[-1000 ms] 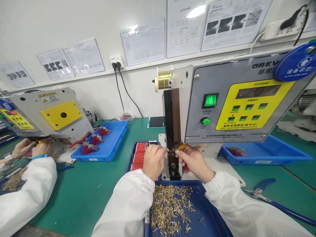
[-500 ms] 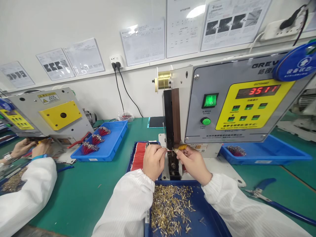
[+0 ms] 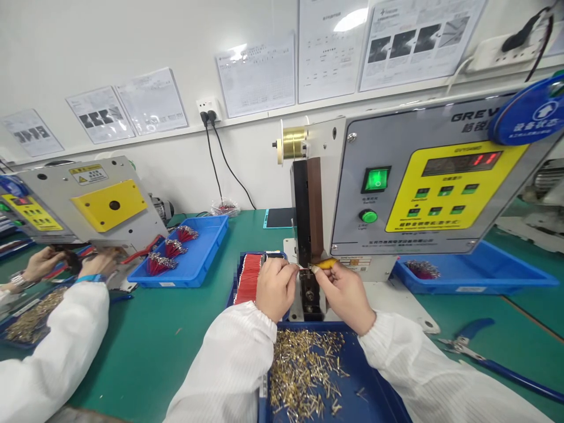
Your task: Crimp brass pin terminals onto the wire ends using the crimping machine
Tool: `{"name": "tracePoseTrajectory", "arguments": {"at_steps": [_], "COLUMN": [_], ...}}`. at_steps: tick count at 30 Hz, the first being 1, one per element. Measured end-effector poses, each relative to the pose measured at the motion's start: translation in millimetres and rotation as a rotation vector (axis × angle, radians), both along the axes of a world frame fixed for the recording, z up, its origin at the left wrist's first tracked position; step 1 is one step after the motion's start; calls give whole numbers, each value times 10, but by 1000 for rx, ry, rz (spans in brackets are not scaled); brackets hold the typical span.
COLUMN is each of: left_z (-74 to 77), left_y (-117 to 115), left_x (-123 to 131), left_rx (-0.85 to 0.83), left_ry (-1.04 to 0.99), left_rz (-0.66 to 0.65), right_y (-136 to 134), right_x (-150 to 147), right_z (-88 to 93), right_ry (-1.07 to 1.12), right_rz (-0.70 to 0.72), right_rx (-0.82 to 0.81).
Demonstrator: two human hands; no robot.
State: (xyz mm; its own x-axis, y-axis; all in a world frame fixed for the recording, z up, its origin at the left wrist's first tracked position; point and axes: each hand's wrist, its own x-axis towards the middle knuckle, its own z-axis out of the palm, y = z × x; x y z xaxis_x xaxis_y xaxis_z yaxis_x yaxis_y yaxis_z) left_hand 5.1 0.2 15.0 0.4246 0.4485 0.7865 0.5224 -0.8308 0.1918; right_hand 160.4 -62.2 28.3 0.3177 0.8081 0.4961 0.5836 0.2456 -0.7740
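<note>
Left hand [image 3: 277, 290] pinches a red wire [image 3: 304, 268] while right hand [image 3: 346, 296] grips a yellow-handled tool [image 3: 326, 264] at the crimper [image 3: 308, 235] (its display [image 3: 462, 163], 3511 earlier, now shows 11).

An electronics assembly workshop, with terminal crimping machines [image 3: 418, 176] on green workbenches [image 3: 145, 352].

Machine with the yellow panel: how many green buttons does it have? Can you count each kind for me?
Small square green buttons on the yellow panel: 6
Lit green rocker switch: 1
Round green button: 1
Total: 8
</note>
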Motion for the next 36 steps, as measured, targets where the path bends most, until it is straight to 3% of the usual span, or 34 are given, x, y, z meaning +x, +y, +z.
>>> {"name": "tracePoseTrajectory", "arguments": {"at_steps": [25,33,36], "left_z": [1,77,138], "left_y": [-7,-66,-177], "left_x": [-4,-6,-7], "left_rx": [2,7,26], "left_ry": [-12,-38,-52], "left_rz": [-20,-43,-88], "right_y": [6,-46,-173], "right_x": [-9,-35,-29], "right_z": [-28,-9,39], "right_ry": [-48,56,139], "right_rz": [-40,1,88], "right_rx": [16,-3,-32]}}
